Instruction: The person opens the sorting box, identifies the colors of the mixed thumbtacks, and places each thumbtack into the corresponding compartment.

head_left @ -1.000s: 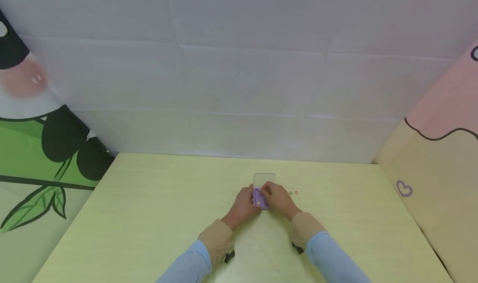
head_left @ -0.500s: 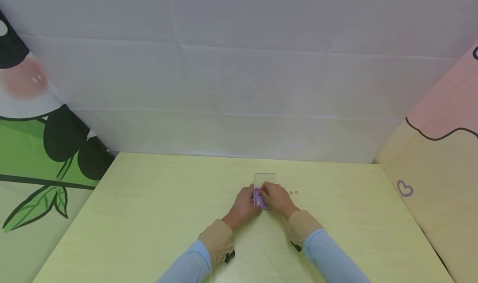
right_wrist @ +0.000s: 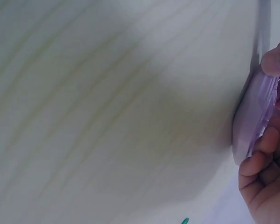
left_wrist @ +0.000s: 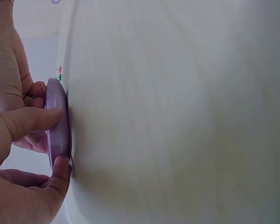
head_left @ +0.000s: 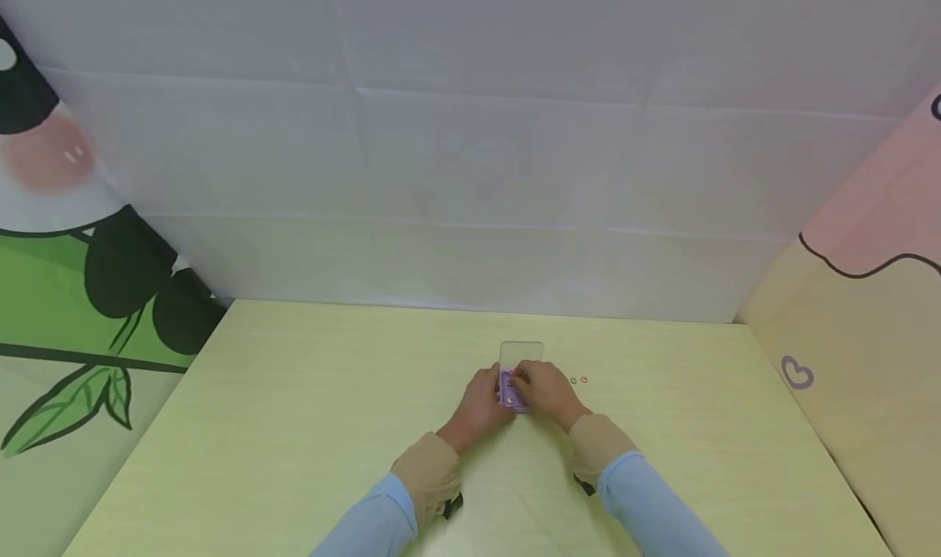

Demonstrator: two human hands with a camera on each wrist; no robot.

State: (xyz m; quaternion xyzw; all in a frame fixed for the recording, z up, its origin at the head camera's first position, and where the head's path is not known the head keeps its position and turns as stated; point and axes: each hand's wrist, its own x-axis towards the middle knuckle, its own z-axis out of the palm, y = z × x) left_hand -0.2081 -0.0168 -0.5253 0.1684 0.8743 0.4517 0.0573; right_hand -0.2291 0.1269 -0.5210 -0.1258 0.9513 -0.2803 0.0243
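gripping purple case (left_wrist: 58, 123) by its edge with left hand (head_left: 481, 402). curling fingers (right_wrist: 269, 140) of right hand (head_left: 547, 392) over case; cannot tell whether pinching anything. finding case on worktop (head_left: 331, 394), between both hands, clear panel (head_left: 521, 350) at far end. noting small green piece (head_left: 573, 380) just beside small red piece (head_left: 584, 380), near right hand.

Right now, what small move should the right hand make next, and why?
Perhaps the right hand should lift its fingertips from the shallow purple plastic case: its curled fingers hide part of the inside, so whether they pinch anything cannot be seen. The left hand grips the case's side, which should steady it.
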